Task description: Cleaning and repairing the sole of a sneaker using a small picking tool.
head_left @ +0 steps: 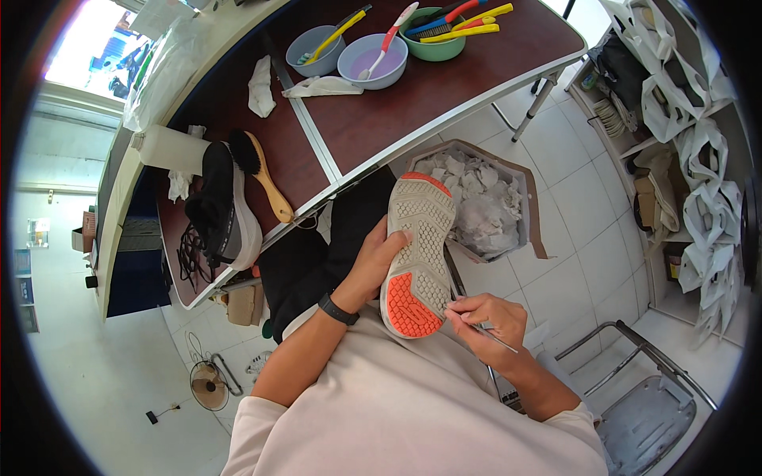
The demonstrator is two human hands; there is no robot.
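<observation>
My left hand [371, 266] is closed around the side of a shoe [422, 238], its thumb on the sole. The sole faces up, off-white with a bumpy tread and orange patches at both ends. In my right hand [494, 327] is a thin metal pick-like tool [498, 341], pinched between the fingers. Its tip is at the sole's edge near the larger orange patch; whether it touches cannot be made out. A dark shoe with a white sole [238, 208] rests on the table at left, beside a wooden-handled brush [266, 178] with black bristles.
On the dark red table [476, 79] stand a grey bowl [305, 41], a bowl of purplish liquid [381, 67] and a green bowl [440, 51] of brushes. A bin [528, 198] of crumpled paper stands beyond the held shoe. At lower right is a metal chair [651, 412].
</observation>
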